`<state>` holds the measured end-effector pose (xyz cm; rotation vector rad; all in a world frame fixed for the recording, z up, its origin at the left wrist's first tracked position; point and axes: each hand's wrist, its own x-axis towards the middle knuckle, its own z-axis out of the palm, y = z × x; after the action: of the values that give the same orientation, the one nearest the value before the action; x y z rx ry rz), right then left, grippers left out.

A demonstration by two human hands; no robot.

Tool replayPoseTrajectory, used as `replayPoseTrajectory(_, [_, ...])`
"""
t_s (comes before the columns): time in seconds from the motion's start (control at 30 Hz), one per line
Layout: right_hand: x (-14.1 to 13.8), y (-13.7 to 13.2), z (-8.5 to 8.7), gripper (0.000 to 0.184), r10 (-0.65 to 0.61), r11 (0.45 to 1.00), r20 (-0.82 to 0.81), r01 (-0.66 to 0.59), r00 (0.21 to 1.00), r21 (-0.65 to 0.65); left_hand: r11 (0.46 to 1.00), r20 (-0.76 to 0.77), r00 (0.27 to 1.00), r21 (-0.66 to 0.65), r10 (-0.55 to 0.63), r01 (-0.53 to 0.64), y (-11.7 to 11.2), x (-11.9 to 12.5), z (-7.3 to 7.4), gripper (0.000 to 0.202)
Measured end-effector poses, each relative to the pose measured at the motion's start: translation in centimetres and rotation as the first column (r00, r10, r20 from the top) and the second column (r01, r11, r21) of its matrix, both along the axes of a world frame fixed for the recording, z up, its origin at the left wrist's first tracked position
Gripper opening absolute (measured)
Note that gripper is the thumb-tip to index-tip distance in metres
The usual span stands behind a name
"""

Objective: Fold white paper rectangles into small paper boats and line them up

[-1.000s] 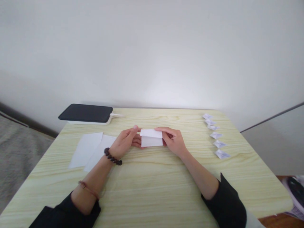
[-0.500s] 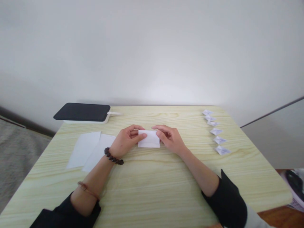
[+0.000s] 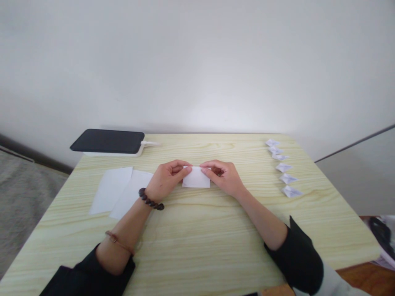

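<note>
Left hand (image 3: 165, 179) pinches the upper left corner of the white paper piece (image 3: 196, 179), thumb on the near face, fingers mostly behind. Right hand (image 3: 227, 179) mirrors it at the upper right corner. Paper sits between the two hands, mid-table; can't tell whether its lower edge touches the wood. Two-corner grip probably holds the top edge straight and even, leaving the middle visible. Sleeves (image 3: 296, 257) end well short of the paper, wrists bare apart from a bead bracelet (image 3: 151, 200) on the left. Just beside the left forearm, two loose sheets (image 3: 111, 190) overlap, likely there for easy reach. Six small folded pieces (image 3: 291, 191) line the table's (image 3: 200, 250) right side, seemingly spaced out of the hands' way. Phone (image 3: 108, 141) lies on a white block (image 3: 111, 154) at the far left, cable (image 3: 151, 144) attached, apparently parked aside.
</note>
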<state>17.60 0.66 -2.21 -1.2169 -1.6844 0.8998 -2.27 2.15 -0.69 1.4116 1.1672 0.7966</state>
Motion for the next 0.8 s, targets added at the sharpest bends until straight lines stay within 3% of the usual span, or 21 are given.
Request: replayPoseTrajectory(0.8, [0.14,0.0,0.18,0.02,0.026,0.998,-0.014,-0.027,1.0,-0.051,1.0,0.038,0.999,-0.016,-0.004,0.005,0.11,-0.22,-0.43,0.041])
